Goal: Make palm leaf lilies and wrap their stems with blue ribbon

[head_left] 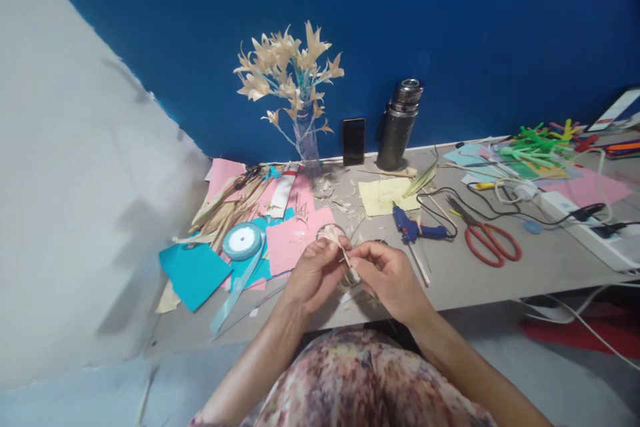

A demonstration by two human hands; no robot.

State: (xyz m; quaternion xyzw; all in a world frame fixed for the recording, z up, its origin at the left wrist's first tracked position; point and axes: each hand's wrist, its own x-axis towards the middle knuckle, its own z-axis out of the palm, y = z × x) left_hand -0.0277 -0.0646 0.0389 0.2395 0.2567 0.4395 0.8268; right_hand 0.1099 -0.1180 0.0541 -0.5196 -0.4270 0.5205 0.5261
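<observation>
Craft workspace: glue gun (409, 228), scissors (475, 221)

blk phone (354, 142) by blue wall (425, 20), dk flask (397, 132) nr it, wht pwr strip (581, 228)

**Smudgy Colours All Over**

The person wears a top (370, 387) with blotches all over it. The patches are pale cream, pink, dusty purple and dark reddish brown, and their edges look smudgy, like wet paint. The cloth is round at the front. A bit of pinkish sleeve (201, 422) shows on the left arm (257, 360). The fingers (373, 251) are bare.
</observation>
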